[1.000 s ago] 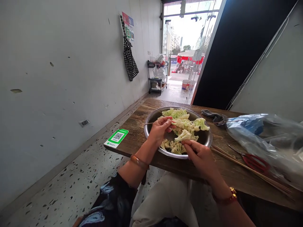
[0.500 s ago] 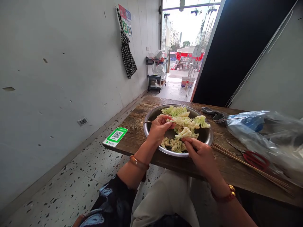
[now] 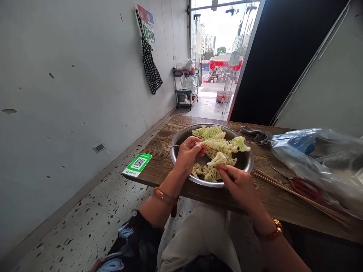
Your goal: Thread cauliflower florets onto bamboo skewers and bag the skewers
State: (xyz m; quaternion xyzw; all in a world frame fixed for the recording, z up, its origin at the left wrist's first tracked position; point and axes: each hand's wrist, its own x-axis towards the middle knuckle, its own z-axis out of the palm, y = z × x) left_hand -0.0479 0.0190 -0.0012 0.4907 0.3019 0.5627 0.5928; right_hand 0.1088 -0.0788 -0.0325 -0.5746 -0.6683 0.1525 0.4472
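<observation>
A steel bowl (image 3: 252, 166) of pale green and white cauliflower florets (image 3: 210, 132) sits on the wooden table. Above its left side, my left hand (image 3: 187, 154) is closed, thumb and fingers pinched on a thin bamboo skewer (image 3: 176, 146) that sticks out leftward past the rim. My right hand (image 3: 238, 183) is at the bowl's near right, its fingertips closed on the stem end of a cauliflower floret (image 3: 217, 159). The floret's head points up and is apart from my left fingers. My fingers hide part of the skewer.
On the table's right lie a bundle of bamboo skewers (image 3: 300, 196), red-handled scissors (image 3: 306, 189), a clear plastic bag (image 3: 334, 162) and a dark cloth (image 3: 256, 135). A green QR-code card (image 3: 138, 163) lies at the left corner. A shelf cart (image 3: 185, 90) stands by the doorway.
The view has shifted slightly. The floret in my right hand has moved a little, and both hands keep their grips.
</observation>
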